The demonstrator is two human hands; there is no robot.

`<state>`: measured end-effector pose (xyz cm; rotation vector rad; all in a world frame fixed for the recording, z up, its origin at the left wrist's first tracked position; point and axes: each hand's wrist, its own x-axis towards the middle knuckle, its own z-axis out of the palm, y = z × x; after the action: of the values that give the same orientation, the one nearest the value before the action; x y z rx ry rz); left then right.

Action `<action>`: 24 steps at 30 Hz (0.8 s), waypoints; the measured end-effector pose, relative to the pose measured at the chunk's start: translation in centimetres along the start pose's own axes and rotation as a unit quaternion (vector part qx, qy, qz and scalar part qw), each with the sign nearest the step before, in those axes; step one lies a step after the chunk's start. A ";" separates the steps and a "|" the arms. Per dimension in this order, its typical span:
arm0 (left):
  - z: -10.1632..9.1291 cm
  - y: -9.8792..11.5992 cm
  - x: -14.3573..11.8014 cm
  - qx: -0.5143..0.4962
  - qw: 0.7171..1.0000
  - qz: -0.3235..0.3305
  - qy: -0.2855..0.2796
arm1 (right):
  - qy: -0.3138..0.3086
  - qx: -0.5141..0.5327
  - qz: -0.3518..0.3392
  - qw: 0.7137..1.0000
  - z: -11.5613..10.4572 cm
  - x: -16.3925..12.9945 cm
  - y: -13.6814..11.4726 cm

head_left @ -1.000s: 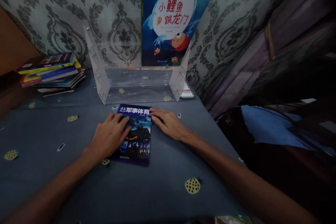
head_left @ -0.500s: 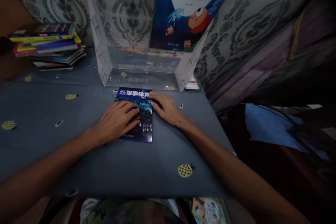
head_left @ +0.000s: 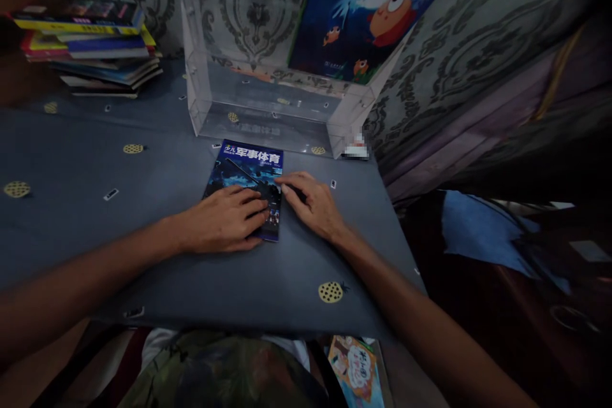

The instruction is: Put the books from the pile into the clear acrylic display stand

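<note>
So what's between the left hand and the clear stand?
The upper part of the book, lying cover up, is between the left hand and the clear stand in the head view.

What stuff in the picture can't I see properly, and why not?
In the head view:
Dark blue glossy book: its lower left part is under the left hand.
Blue paper book with orange fish: the upper edge cuts off its top.
Small white thing beside the clear plastic rack: pixel blocks blur it.
Stack of colourful paper books: most spine words are too small and dim.
</note>
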<state>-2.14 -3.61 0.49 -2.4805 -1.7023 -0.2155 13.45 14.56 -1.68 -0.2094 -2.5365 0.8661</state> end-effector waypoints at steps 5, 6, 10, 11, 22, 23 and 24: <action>0.3 0.1 -0.1 0.011 0.998 0.026 0.055 | 0.006 0.052 0.013 0.999 0.0 -1.5 -1.7; 0.3 0.1 -0.1 0.011 0.998 0.028 0.058 | 0.005 0.060 0.013 0.998 0.0 -1.7 -2.0; 0.2 0.1 0.0 -0.016 0.999 0.011 0.049 | -0.008 0.075 0.014 0.997 0.1 -2.0 -2.3; 0.1 0.1 0.0 -0.020 0.999 0.009 0.046 | -0.009 0.077 0.011 0.997 0.1 -2.0 -2.3; 1.0 0.1 -0.5 0.002 0.992 0.028 0.127 | -0.110 0.005 -0.032 0.993 -0.2 -1.7 -1.9; 0.9 0.0 -0.5 -0.002 0.992 0.028 0.126 | -0.119 -0.006 -0.038 0.992 -0.2 -1.8 -1.9; 0.8 -0.1 -0.5 -0.008 0.992 0.027 0.122 | -0.127 -0.016 -0.044 0.991 -0.2 -1.8 -1.8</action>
<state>-2.36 -3.90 -0.38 -2.3916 -1.5381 -0.5066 15.14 12.75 -1.05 0.0047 -2.7724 0.8650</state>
